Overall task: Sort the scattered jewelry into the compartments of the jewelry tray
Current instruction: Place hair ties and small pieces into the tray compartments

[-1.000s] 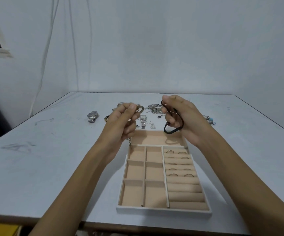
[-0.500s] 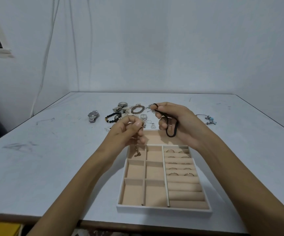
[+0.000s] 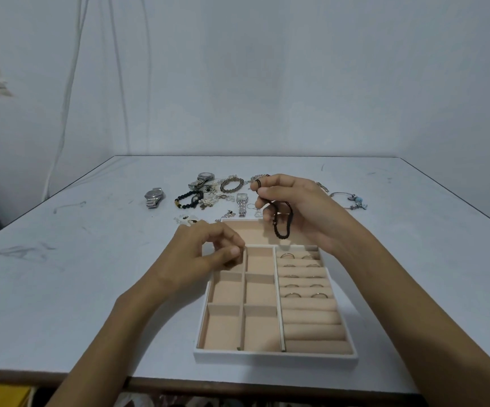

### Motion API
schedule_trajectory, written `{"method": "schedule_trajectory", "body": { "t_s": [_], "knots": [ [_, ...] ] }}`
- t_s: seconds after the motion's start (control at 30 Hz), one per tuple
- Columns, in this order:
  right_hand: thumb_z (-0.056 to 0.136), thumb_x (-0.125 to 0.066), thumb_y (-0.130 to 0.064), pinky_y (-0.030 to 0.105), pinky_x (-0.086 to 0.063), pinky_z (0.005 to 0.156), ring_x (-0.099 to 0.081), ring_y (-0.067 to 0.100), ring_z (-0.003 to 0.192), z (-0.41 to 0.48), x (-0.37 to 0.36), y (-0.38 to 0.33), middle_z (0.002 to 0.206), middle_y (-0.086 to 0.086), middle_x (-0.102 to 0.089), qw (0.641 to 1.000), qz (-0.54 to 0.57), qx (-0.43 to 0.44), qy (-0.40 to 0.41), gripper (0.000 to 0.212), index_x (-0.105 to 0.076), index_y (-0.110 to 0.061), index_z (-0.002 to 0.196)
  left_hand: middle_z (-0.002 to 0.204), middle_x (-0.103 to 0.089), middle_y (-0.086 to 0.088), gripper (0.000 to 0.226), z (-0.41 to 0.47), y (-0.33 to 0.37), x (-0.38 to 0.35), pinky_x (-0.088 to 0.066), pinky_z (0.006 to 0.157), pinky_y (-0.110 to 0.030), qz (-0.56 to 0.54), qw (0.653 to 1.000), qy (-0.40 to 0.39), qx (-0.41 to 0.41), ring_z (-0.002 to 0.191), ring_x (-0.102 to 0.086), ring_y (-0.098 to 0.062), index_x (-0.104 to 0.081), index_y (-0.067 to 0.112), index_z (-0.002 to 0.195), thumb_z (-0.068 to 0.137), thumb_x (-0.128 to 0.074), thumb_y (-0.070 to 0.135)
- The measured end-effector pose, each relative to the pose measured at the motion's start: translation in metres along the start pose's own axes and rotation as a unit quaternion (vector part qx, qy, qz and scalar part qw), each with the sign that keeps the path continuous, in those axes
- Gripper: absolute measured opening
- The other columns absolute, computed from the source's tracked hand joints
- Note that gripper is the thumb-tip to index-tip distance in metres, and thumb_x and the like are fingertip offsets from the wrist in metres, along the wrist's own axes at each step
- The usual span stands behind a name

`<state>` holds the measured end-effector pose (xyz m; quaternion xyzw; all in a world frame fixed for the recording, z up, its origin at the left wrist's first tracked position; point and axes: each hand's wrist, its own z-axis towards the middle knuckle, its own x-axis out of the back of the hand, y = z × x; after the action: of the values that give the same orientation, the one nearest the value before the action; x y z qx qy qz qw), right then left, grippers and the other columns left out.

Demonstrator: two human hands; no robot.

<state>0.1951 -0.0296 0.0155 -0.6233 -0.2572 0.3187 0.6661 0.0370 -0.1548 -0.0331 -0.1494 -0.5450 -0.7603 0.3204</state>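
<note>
Your right hand (image 3: 293,207) is raised above the far end of the white-rimmed jewelry tray with peach velvet lining (image 3: 273,358). Its fingers are curled round a black braided cord bracelet (image 3: 282,227). The upper part of the cord is gathered against your forefinger and thumb, while the loop hangs free below them over the long far compartment. From this view you seem to be parking it there, probably because that compartment suits a bracelet.

Your left hand (image 3: 205,254) sits low over the small far-left compartment. The thumb and forefinger tips (image 3: 233,251) are pressed together and the other fingers are curled. It looks like a placing pinch for a small piece, though I cannot tell whether anything is still between the tips or already lies beneath them.

Thin metal rings (image 3: 302,284) stand in the padded rolls on the tray's right side.

The rest of the jewelry lies on the white table (image 3: 76,259) just beyond the tray:
- a silver round-faced wristwatch (image 3: 153,196)
- a black beaded bracelet (image 3: 186,199)
- a brown beaded bracelet (image 3: 231,185)
- a small square-faced silver watch (image 3: 241,202)
- a silver bangle with blue charms (image 3: 352,199), to the right of your right hand
</note>
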Motion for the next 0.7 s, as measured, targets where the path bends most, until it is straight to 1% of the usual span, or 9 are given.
{"method": "schedule_trajectory", "body": {
  "t_s": [0.07, 0.17, 0.27, 0.33, 0.43, 0.5, 0.57, 0.6, 0.7],
  "knots": [
    [0.089, -0.06, -0.006, 0.021, -0.043, 0.055, -0.058, 0.016, 0.056, 0.0, 0.0, 0.0, 0.072, 0.004, -0.066, 1.0, -0.007, -0.003, 0.003, 0.01, -0.066, -0.009, 0.096, 0.069, -0.071, -0.001, 0.005, -0.001, 0.001, -0.001, -0.041, 0.069, -0.005, 0.06, 0.998, 0.004, -0.016, 0.074, -0.063, -0.011, -0.072, 0.015, 0.082, 0.082, -0.073, 0.011],
    [0.088, -0.061, -0.005, 0.021, -0.042, 0.054, -0.058, 0.015, 0.055, -0.001, -0.001, -0.001, 0.073, 0.007, -0.068, 1.0, -0.013, -0.008, 0.003, 0.007, -0.064, -0.009, 0.094, 0.07, -0.071, -0.003, 0.005, -0.002, 0.0, -0.003, -0.038, 0.071, -0.004, 0.089, 0.996, 0.005, -0.023, 0.084, -0.059, -0.008, -0.074, 0.017, 0.08, 0.08, -0.075, 0.012],
    [0.088, -0.064, -0.007, 0.021, -0.042, 0.056, -0.058, 0.017, 0.06, -0.002, -0.002, -0.001, 0.079, 0.01, -0.07, 0.999, -0.045, -0.009, -0.01, 0.005, -0.063, -0.01, 0.091, 0.078, -0.072, 0.005, 0.004, -0.003, -0.006, 0.0, -0.041, 0.078, -0.015, 0.086, 0.996, 0.001, -0.026, 0.087, -0.058, -0.01, -0.074, 0.025, 0.08, 0.079, -0.075, 0.022],
    [0.088, -0.064, -0.007, 0.023, -0.045, 0.061, -0.061, 0.018, 0.064, -0.003, -0.003, 0.0, 0.084, 0.012, -0.072, 0.998, -0.063, -0.01, -0.026, 0.007, -0.06, -0.011, 0.09, 0.085, -0.071, 0.011, 0.004, -0.004, -0.009, 0.004, -0.042, 0.083, -0.024, 0.085, 0.996, 0.011, -0.024, 0.092, -0.057, -0.01, -0.073, 0.03, 0.083, 0.081, -0.07, 0.031],
    [0.086, -0.067, -0.006, 0.027, -0.052, 0.07, -0.064, 0.02, 0.068, -0.005, -0.004, 0.001, 0.088, 0.012, -0.074, 0.995, -0.086, -0.01, -0.041, 0.015, -0.054, -0.012, 0.093, 0.094, -0.068, 0.021, 0.012, -0.005, -0.016, 0.011, -0.04, 0.08, -0.017, 0.088, 0.993, 0.079, 0.006, 0.096, -0.057, -0.005, -0.068, 0.037, 0.086, 0.082, -0.058, 0.041],
    [0.085, -0.068, -0.006, 0.03, -0.053, 0.07, -0.065, 0.02, 0.068, -0.005, -0.005, 0.002, 0.091, 0.013, -0.075, 0.995, -0.091, -0.013, -0.05, 0.021, -0.053, -0.011, 0.099, 0.103, -0.065, 0.02, 0.016, -0.007, -0.025, 0.015, -0.043, 0.083, -0.023, 0.119, 0.987, 0.102, 0.04, 0.1, -0.056, -0.003, -0.064, 0.041, 0.09, 0.083, -0.051, 0.037],
    [0.084, -0.069, -0.004, 0.03, -0.056, 0.068, -0.067, 0.019, 0.07, -0.006, -0.007, 0.001, 0.093, 0.013, -0.075, 0.993, -0.101, -0.021, -0.063, 0.028, -0.055, -0.009, 0.109, 0.114, -0.061, 0.018, 0.019, -0.011, -0.033, 0.017, -0.045, 0.088, -0.031, 0.152, 0.982, 0.072, 0.085, 0.108, -0.054, -0.006, -0.061, 0.04, 0.101, 0.089, -0.049, 0.031],
    [0.084, -0.068, -0.002, 0.032, -0.058, 0.07, -0.068, 0.018, 0.071, -0.006, -0.008, 0.002, 0.094, 0.013, -0.075, 0.991, -0.109, -0.023, -0.071, 0.033, -0.056, -0.008, 0.114, 0.122, -0.057, 0.016, 0.023, -0.013, -0.036, 0.017, -0.043, 0.091, -0.031, 0.183, 0.977, 0.038, 0.099, 0.114, -0.052, -0.009, -0.058, 0.039, 0.11, 0.09, -0.046, 0.034],
    [0.084, -0.067, 0.003, 0.03, -0.059, 0.071, -0.07, 0.014, 0.074, -0.007, -0.008, 0.003, 0.091, 0.012, -0.073, 0.986, -0.144, -0.016, -0.088, 0.033, -0.062, -0.007, 0.115, 0.148, -0.038, 0.009, 0.057, -0.017, -0.043, 0.013, -0.025, 0.111, -0.03, 0.281, 0.953, -0.054, 0.101, 0.137, -0.033, -0.01, -0.041, 0.025, 0.14, 0.091, -0.023, 0.049]
  ]
}}
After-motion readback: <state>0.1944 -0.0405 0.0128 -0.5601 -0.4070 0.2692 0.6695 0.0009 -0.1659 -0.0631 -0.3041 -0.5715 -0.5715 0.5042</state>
